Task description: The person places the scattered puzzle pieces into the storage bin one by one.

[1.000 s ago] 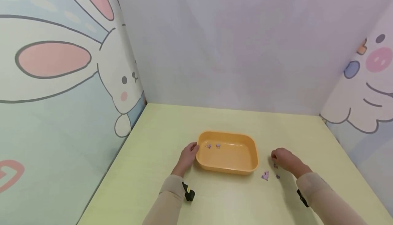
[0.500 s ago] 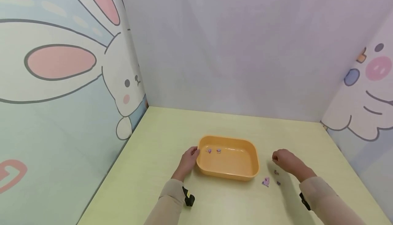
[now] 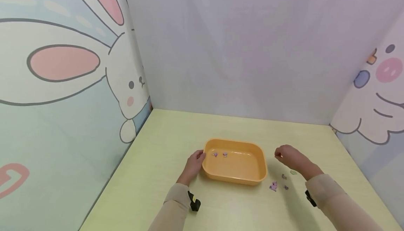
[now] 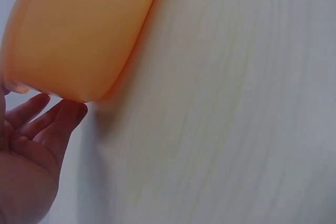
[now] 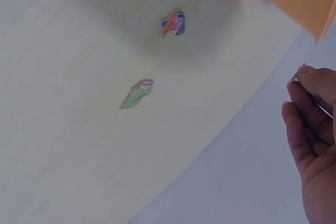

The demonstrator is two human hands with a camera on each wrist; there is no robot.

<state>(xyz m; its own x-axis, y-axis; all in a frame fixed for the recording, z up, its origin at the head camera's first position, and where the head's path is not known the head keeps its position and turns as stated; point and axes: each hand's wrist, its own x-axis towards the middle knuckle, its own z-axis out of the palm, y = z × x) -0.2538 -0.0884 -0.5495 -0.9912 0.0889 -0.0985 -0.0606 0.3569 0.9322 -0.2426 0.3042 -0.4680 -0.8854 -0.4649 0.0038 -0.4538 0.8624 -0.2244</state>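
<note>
My left hand grips the left end of an orange tray. In the left wrist view its fingertips lie against the tray's end. Inside the tray are two small purplish pieces, one left and one right. My right hand is raised just right of the tray. Seen from the right wrist, thumb and forefinger pinch a thin flat piece, edge-on, its print hidden. Below that hand lie a greenish printed piece and a blue and orange one.
On the pale yellow table, a larger purple piece lies by the tray's front right corner. A small dark purple piece is to its right. A grey backdrop and cartoon-printed side walls enclose the table.
My right hand has risen slightly and shifted left toward the tray, uncovering the greenish piece on the table. The left hand keeps its place at the tray. The head view has tipped slightly.
</note>
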